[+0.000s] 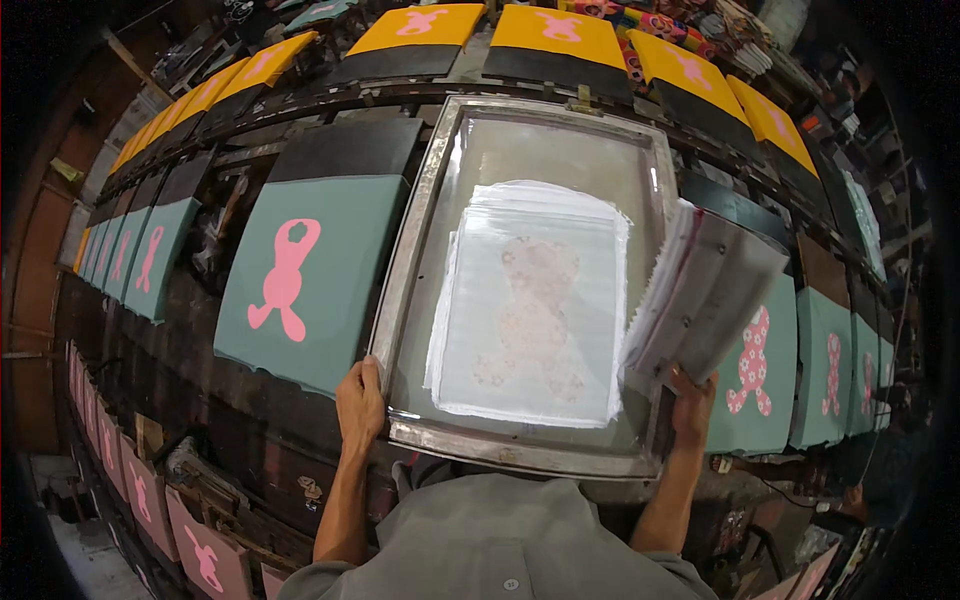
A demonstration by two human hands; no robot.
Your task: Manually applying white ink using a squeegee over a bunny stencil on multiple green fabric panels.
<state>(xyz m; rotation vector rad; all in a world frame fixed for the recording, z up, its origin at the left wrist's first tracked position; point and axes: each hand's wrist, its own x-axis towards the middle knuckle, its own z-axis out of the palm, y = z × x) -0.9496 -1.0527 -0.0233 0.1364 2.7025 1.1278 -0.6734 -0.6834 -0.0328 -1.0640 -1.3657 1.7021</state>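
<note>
A screen-printing frame [424, 180] with a metal border lies in front of me. White ink surrounds a faint teddy-bear design [540, 310] on its mesh. My left hand [362, 405] grips the frame's near left corner, fingers closed round the edge. At the near right side, my right hand [690, 408] is closed on the lower end of a wide grey squeegee [715, 290]. White ink coats the squeegee's left edge, which leans over the frame's right rail. Whether my right fingers also touch the frame is hidden. Fabric under the mesh cannot be made out.
Left of the frame lies a green fabric panel [320, 260] with a plain pink figure. On the right, a green panel [775, 400] carries a pink bear with white flowers. Yellow printed panels [560, 40] line the far row; pink ones [205, 545] stand lower left. Another person's arm [800, 470] shows at right.
</note>
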